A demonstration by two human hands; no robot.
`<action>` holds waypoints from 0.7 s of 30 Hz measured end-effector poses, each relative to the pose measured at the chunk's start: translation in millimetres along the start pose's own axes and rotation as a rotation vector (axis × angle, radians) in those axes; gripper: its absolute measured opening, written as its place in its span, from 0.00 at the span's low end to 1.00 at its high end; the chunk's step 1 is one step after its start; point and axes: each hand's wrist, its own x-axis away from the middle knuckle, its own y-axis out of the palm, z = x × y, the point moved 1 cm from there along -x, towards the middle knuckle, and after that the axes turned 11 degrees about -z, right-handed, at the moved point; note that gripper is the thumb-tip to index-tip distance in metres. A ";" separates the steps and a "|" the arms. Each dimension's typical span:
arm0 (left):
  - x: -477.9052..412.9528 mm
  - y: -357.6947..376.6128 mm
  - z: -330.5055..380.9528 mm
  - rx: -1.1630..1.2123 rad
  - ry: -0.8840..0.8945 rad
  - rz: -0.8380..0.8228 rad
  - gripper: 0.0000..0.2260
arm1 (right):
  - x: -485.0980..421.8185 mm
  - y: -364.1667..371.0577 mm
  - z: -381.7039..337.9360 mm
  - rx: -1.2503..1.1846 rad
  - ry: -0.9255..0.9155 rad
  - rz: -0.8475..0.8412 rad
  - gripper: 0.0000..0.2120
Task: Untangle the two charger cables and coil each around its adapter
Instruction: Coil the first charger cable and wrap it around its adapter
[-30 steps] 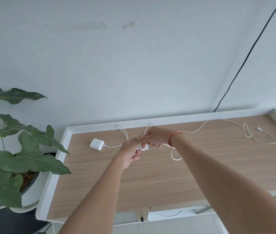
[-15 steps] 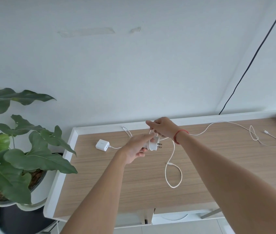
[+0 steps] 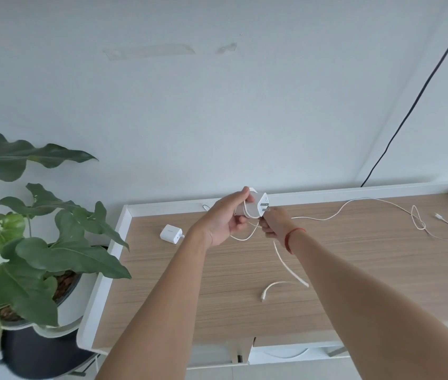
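My left hand (image 3: 224, 219) grips a white adapter (image 3: 255, 205) lifted above the desk, prongs facing right, with a turn of white cable over it. Just below and right, my right hand (image 3: 273, 223) pinches that cable (image 3: 290, 266). The cable hangs down to the desk and ends in a plug (image 3: 263, 297). A second white adapter (image 3: 171, 233) lies on the desk at the left. Its thin cable (image 3: 354, 205) runs right across the back of the desk to a loop and a plug (image 3: 439, 216).
The wooden desk (image 3: 217, 297) has a raised white rim at the back and sides. A large potted plant (image 3: 25, 242) stands close to its left edge. A black cord (image 3: 409, 113) runs down the wall at the right.
My left hand has raised the adapter and turned it. My right hand dropped below it with the cable, and the long loop on the desk has shortened to a hanging tail.
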 end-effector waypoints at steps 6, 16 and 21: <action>-10.4 0.7 -17.2 -0.211 -0.041 0.198 0.11 | -1.6 23.4 14.8 0.424 0.069 -0.027 0.16; -12.7 -13.3 -47.4 -0.116 0.022 0.395 0.11 | 4.4 30.3 18.1 0.654 0.042 -0.238 0.15; -12.1 -21.6 -50.4 -0.202 0.000 0.386 0.12 | 10.2 20.8 9.2 0.673 0.040 -0.310 0.14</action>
